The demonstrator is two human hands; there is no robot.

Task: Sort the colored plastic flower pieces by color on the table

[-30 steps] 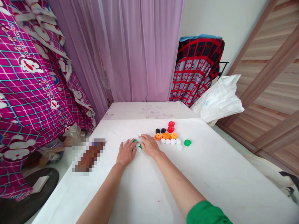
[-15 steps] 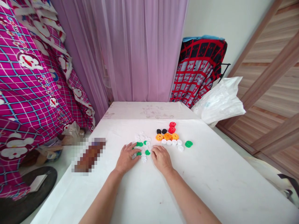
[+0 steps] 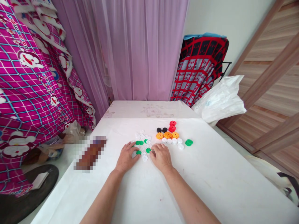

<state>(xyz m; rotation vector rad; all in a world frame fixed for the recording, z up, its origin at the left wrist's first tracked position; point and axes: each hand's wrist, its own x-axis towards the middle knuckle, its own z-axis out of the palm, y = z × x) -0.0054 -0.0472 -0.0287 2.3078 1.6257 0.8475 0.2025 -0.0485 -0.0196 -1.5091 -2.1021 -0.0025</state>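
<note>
Between my hands lies a flat cluster of white and green interlocking plastic discs point(image 3: 144, 156) with scalloped edges. My left hand point(image 3: 127, 155) grips the cluster's left edge, fingers by the upper green discs point(image 3: 139, 142) and thumb beside a lower green disc point(image 3: 138, 152). On the other side, the curled fingers of my right hand point(image 3: 161, 156) pinch at a green disc point(image 3: 148, 150) on the cluster's right edge. My fingers partly cover both edges, so the exact joints there are hidden.
Right of the cluster lie red discs point(image 3: 172, 128), black discs point(image 3: 159, 130), orange discs point(image 3: 168, 135), a row of white discs point(image 3: 174, 141) and green discs point(image 3: 189, 142). A blurred brown object point(image 3: 91, 154) rests at the table's left edge. A white plastic bag point(image 3: 219, 99) stands beyond the right edge.
My right hand has shifted slightly and its fingers have spread a little at the green disc. My left hand stays at the cluster's left edge. The view has tilted marginally.
</note>
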